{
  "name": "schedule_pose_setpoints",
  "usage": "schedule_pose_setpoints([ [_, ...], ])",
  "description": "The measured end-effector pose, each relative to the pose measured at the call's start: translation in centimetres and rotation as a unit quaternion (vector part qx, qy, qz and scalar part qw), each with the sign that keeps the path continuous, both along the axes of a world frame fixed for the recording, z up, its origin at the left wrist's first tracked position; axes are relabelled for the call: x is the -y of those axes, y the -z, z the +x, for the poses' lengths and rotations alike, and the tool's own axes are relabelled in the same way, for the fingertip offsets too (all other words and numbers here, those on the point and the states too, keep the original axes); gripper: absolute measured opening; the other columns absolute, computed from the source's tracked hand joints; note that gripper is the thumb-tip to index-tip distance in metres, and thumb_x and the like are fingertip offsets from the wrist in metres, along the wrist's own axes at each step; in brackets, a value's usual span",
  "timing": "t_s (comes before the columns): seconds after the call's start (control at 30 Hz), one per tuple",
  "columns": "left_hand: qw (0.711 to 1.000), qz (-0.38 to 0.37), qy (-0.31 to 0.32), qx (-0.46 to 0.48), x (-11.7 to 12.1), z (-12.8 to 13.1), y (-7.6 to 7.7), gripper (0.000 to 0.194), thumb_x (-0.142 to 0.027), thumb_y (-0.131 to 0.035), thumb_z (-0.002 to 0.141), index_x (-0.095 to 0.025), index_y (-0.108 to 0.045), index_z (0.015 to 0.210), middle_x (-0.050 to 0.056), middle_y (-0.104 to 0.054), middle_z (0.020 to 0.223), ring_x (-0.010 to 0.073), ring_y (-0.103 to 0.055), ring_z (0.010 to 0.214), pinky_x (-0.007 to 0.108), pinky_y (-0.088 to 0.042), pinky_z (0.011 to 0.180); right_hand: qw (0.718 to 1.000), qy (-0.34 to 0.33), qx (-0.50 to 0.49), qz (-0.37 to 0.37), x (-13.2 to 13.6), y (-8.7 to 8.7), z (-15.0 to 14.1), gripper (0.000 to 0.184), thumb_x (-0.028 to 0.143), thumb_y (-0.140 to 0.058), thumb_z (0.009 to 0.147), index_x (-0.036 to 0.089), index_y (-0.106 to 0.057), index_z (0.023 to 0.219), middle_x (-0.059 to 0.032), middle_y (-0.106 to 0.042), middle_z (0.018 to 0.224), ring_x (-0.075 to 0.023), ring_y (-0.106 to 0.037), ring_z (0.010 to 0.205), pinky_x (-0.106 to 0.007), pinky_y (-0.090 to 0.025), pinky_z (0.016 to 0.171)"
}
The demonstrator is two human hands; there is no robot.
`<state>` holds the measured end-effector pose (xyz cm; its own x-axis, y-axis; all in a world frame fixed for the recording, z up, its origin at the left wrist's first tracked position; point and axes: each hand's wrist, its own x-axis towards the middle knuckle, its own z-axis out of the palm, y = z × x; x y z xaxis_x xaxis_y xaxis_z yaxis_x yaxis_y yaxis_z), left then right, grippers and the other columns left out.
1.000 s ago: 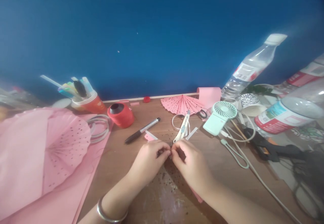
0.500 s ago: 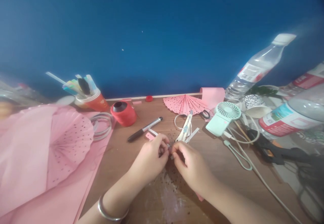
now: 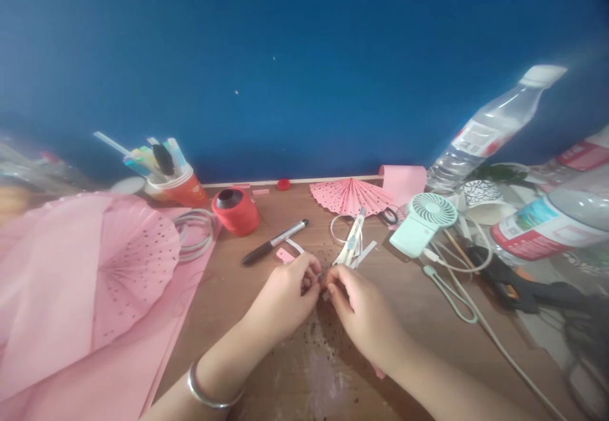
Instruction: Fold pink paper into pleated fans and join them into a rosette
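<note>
Left hand (image 3: pixel 288 291) and right hand (image 3: pixel 364 307) pinch a tiny, unidentifiable piece (image 3: pixel 326 295) between nearly meeting fingertips, wooden tabletop (image 3: pixel 219 297) giving room leftward to the pink paper (image 3: pixel 128 370) edge.

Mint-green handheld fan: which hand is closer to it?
The right hand. It is left of the mint-green handheld fan and nearer the person; the left hand is farther left.

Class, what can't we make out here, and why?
Small piece, head view: mostly hidden by left hand and right hand.
Label text on capped bottle, head view: too small and blurred.
Large dotted paper, head view: partly covered by plain pink sheet.
Rear red-labelled bottle, head view: cut off by right edge.
</note>
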<state>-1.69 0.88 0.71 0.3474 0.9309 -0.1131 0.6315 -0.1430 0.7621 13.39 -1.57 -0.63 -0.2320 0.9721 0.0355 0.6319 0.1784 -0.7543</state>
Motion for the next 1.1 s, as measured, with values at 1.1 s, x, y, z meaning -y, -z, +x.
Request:
schedule_pose_setpoints([
  [1.1,0.988,0.064,0.129,-0.06,-0.5,-1.3,-2.5,0.016,-0.01,-0.044,0.077,-0.021,-0.05,0.085,-0.002,-0.059,0.082,0.0124,-0.054,0.074,0.023,-0.04,0.063,0.994,-0.009,0.088,0.062,0.0,0.7,-0.5,0.007,0.02,-0.048,0.081,0.02,-0.055,0.08,-0.0002,-0.061,0.075,-0.0135,-0.056,0.064,-0.022,-0.033,0.053],
])
